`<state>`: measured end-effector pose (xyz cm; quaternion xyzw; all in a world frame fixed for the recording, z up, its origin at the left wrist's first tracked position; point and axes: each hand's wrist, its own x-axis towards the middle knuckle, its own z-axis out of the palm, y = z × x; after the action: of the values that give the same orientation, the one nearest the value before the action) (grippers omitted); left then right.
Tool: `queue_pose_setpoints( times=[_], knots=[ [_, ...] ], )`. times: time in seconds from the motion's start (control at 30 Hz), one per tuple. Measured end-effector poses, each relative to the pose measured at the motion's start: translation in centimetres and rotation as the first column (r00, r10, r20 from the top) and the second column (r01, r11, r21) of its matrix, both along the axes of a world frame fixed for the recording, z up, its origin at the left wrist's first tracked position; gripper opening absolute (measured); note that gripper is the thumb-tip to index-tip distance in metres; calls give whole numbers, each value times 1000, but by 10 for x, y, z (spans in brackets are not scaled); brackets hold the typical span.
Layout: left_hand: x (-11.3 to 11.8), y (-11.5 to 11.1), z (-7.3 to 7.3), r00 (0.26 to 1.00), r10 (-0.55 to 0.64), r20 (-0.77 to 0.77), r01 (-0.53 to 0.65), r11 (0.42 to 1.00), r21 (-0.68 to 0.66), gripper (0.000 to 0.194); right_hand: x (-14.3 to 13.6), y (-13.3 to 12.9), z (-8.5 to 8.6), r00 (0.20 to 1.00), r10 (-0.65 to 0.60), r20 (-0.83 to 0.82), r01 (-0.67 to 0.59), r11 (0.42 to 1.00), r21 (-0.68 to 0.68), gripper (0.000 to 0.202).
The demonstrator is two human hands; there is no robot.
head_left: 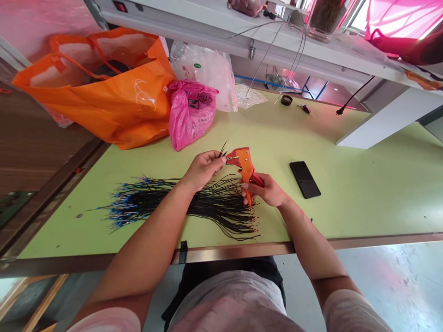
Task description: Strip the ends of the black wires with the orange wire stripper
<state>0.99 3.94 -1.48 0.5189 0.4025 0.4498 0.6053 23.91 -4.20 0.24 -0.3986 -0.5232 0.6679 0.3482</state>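
My left hand (pixel 205 169) pinches a few thin black wires (pixel 223 148), whose ends stick up past the fingertips. My right hand (pixel 265 189) is wrapped round the handles of an orange and red wire stripper (pixel 246 165). The tool's jaws point left and meet the fingertips of my left hand; whether a wire lies between the jaws is too small to tell. Under both hands a large bundle of black wires (pixel 214 205) lies across the green table, with blue tips at the left and copper-coloured ends at the right.
An orange bag (pixel 121 103), a pink plastic bag (pixel 192 115) and a clear bag (pixel 207 69) stand at the back left. A black phone (pixel 305 179) lies right of my right hand. A shelf (pixel 207 27) spans the back, with a slanted white support (pixel 384 115) at right.
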Motion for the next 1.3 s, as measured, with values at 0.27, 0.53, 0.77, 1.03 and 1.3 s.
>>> queue_pose_setpoints(
  times=[0.27, 0.53, 0.77, 1.03, 1.3],
  knots=[
    [-3, 0, 3, 999, -39, 12, 39, 998, 44, 34, -1, 0, 0, 1000, -2, 11, 2, 1000, 14, 41],
    [-3, -2, 7, 998, -66, 0, 66, 996, 54, 42, -5, -2, 4, 998, -38, 50, 35, 997, 63, 42],
    [-1, -3, 9, 997, -68, 27, 66, 996, 56, 47, -7, -3, 5, 996, -55, 69, 48, 994, 94, 43],
    [-1, -8, 16, 998, -60, -3, 60, 997, 57, 46, -9, -4, 2, 972, -194, 130, 173, 972, 157, 46],
    [2, -6, 15, 997, -23, 78, 18, 998, 60, 47, -4, -1, 2, 999, -45, -3, 45, 996, 75, 46]
  ],
)
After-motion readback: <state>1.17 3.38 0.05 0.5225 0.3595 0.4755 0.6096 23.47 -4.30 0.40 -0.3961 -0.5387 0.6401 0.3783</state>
